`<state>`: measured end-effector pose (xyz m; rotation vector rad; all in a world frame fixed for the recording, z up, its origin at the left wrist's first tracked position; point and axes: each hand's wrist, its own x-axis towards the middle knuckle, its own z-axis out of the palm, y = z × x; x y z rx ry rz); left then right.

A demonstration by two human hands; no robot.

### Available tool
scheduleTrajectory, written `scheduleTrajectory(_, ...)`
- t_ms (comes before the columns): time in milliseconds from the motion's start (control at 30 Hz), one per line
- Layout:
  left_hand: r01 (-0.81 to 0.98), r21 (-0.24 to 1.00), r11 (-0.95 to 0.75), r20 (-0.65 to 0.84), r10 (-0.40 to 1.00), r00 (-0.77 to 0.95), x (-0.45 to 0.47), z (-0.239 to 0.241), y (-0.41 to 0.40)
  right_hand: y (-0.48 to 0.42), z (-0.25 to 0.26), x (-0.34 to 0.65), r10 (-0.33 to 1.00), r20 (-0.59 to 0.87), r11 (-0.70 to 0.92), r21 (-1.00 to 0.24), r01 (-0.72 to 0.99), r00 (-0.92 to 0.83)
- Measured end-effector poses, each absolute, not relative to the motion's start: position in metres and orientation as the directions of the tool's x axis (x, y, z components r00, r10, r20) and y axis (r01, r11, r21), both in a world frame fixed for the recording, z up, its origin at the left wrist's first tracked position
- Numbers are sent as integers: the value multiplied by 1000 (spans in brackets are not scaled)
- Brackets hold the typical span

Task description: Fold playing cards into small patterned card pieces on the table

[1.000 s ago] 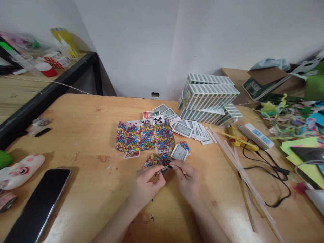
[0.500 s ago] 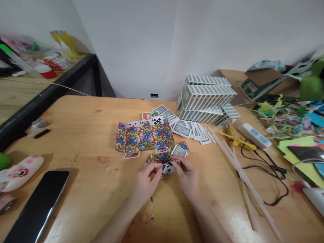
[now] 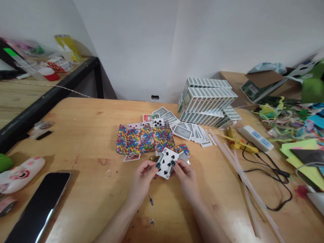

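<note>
One card in play: a six of spades [image 3: 167, 163], face up, tilted, held just above the wooden table [image 3: 88, 148] in front of the person. Left hand [image 3: 143, 178] pinches its left edge, thumb and fingertip closed on the card; right hand [image 3: 186, 175] pinches the right edge the same way. So the card sits squarely between the two grips, spanning the gap from hand to hand.

Just beyond it, one long folded strip covered in multicoloured paper [image 3: 144, 139] stands in a shallow zigzag, a few face-up cards peeking behind its top edge. One small colourful piece [image 3: 182, 149] lies right beside the held card, and one face-up card [image 3: 132, 157] rests at the strip's near left corner.

Further back, a fan of face-down cards [image 3: 192, 132], too overlapped to count. Behind that, a stack of boxed decks [image 3: 208, 101] in about three layers.

Off right: one yellow glue gun [image 3: 236, 143], one white power strip [image 3: 255, 137], several clear glue sticks [image 3: 243, 179]. Off left: one dark phone [image 3: 37, 207], lying flat.
</note>
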<state>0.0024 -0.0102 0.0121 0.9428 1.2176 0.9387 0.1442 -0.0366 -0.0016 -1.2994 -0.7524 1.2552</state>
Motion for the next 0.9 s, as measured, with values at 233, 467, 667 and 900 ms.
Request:
scheduleTrajectory(233, -150, 875, 460, -396, 859, 323, -8, 16, -4, -37, 0, 147, 952, -230, -194, -963, -185, 201)
scheduleTrajectory(467, -368, 693, 620, -469, 775, 423, -17, 12, 1, -42, 4, 143, 965, -240, -221, -961, -167, 103)
scheduleTrajectory(667, -258, 734, 628, -458, 739, 495, -18, 18, 1, -43, 9, 141, 962, -256, -236, -955, -182, 99)
scheduleTrajectory(900, -51, 864, 501, -427, 782, 454, -15, 19, 1, -43, 6, 142, 972, -159, -163, -986, 13, 172)
